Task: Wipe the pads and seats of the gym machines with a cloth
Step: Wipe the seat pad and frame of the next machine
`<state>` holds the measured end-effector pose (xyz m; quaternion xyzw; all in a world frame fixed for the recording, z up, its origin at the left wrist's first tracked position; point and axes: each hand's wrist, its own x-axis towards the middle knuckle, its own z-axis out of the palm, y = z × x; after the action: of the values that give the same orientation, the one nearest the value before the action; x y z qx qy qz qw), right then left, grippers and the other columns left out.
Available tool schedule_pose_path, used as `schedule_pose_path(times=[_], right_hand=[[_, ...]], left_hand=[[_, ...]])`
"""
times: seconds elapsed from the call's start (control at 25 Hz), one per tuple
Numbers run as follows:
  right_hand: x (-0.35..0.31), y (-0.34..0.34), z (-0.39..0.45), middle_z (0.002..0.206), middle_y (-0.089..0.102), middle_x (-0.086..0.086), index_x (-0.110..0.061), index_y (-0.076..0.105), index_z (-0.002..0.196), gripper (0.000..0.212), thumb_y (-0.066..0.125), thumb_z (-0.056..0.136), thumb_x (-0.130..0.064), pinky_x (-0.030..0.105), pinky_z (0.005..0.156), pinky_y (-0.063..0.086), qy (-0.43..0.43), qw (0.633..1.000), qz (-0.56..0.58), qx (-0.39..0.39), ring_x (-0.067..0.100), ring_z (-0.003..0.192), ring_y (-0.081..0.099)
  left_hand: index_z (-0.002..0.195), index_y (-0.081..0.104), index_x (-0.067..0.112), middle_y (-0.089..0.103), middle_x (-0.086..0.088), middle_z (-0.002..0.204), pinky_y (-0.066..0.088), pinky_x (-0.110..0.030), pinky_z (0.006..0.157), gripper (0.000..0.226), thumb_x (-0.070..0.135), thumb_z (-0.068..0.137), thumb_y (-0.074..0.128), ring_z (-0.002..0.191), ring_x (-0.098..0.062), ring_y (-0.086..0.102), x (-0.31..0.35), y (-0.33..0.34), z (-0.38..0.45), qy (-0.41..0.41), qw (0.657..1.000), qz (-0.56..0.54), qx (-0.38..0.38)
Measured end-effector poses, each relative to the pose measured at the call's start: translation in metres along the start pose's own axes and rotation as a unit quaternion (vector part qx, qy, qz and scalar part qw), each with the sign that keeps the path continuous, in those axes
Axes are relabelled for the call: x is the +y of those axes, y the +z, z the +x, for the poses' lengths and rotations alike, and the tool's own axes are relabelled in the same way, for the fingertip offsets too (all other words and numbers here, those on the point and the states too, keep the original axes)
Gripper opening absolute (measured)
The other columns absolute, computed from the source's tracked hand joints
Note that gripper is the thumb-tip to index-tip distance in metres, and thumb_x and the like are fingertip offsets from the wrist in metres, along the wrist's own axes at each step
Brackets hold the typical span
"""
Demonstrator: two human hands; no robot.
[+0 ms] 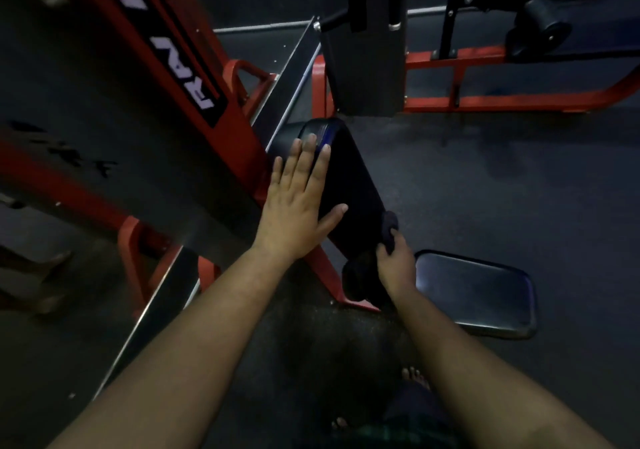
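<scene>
On the left, the left hand (pixel 298 206) lies flat against the upper part of the black back pad (pixel 346 178), fingers straight and together, thumb spread toward the pad's lower half; its grip is released, bracing the pad only. The red machine frame (pixel 194 102) rises just beyond that hand's outer edge.

To the right and lower, the right hand (pixel 394 258) has its grip clenched round a dark cloth (pixel 389 229), bunched and pressed to the bottom edge of the same pad, where the pad meets the frame. The wrist is bent, knuckles turned outward, forearm reaching in from below.

Just right of that grip sits the seat pad (pixel 474 293), flat and faintly shiny, not touched by either hand.

The step looks like wiping the back pad's lower end. To do it well, I would keep the left palm steadying the pad, open the cloth out for a wider contact, and draw long overlapping strokes along the pad's length, working into the seam near the grip before crossing to the seat.
</scene>
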<state>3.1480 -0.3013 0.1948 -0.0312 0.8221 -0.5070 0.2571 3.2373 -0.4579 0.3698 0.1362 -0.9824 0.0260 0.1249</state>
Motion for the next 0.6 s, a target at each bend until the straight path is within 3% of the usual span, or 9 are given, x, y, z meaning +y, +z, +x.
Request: schedule_pose_path(times=[0.16, 0.32, 0.44, 0.6], right_hand=[[-0.009, -0.02, -0.042, 0.13, 0.059, 0.013, -0.023, 0.037, 0.143, 0.047, 0.055, 0.099, -0.027, 0.035, 0.079, 0.043, -0.101, 0.977, -0.183, -0.037, 0.032, 0.111, 0.059], [-0.013, -0.047, -0.05, 0.134, 0.058, 0.011, -0.024, 0.04, 0.143, 0.047, 0.054, 0.098, -0.026, 0.042, 0.087, 0.049, -0.199, 0.941, -0.266, -0.062, 0.032, 0.118, 0.057], [-0.007, -0.066, -0.051, 0.142, 0.054, 0.01, -0.021, 0.039, 0.149, 0.052, 0.05, 0.099, -0.022, 0.043, 0.094, 0.046, -0.288, 0.901, -0.3, -0.123, 0.031, 0.125, 0.052], [0.01, -0.089, -0.052, 0.137, 0.056, 0.01, -0.021, 0.043, 0.148, 0.052, 0.052, 0.097, -0.022, 0.047, 0.093, 0.046, -0.408, 0.814, -0.347, -0.225, 0.033, 0.123, 0.052]], left_hand=[[0.161, -0.011, 0.024, -0.021, -0.003, 0.168, 0.0, -0.049, 0.127, 0.099, 0.057, 0.095, 0.055, 0.156, -0.022, -0.016, 0.017, 0.014, -0.057, -0.064, 0.994, -0.079, -0.033], [0.16, -0.013, 0.027, -0.017, -0.004, 0.169, 0.004, -0.049, 0.127, 0.097, 0.066, 0.095, 0.047, 0.156, -0.021, -0.011, 0.046, 0.026, -0.099, -0.168, 0.976, -0.087, -0.107], [0.162, -0.006, 0.026, -0.01, -0.005, 0.17, 0.009, -0.049, 0.127, 0.096, 0.072, 0.093, 0.044, 0.157, -0.022, -0.004, 0.078, 0.034, -0.141, -0.241, 0.954, -0.083, -0.159], [0.162, 0.005, 0.026, 0.001, -0.004, 0.171, 0.014, -0.048, 0.126, 0.094, 0.074, 0.091, 0.043, 0.157, -0.025, 0.005, 0.145, 0.043, -0.19, -0.382, 0.907, -0.093, -0.153]])
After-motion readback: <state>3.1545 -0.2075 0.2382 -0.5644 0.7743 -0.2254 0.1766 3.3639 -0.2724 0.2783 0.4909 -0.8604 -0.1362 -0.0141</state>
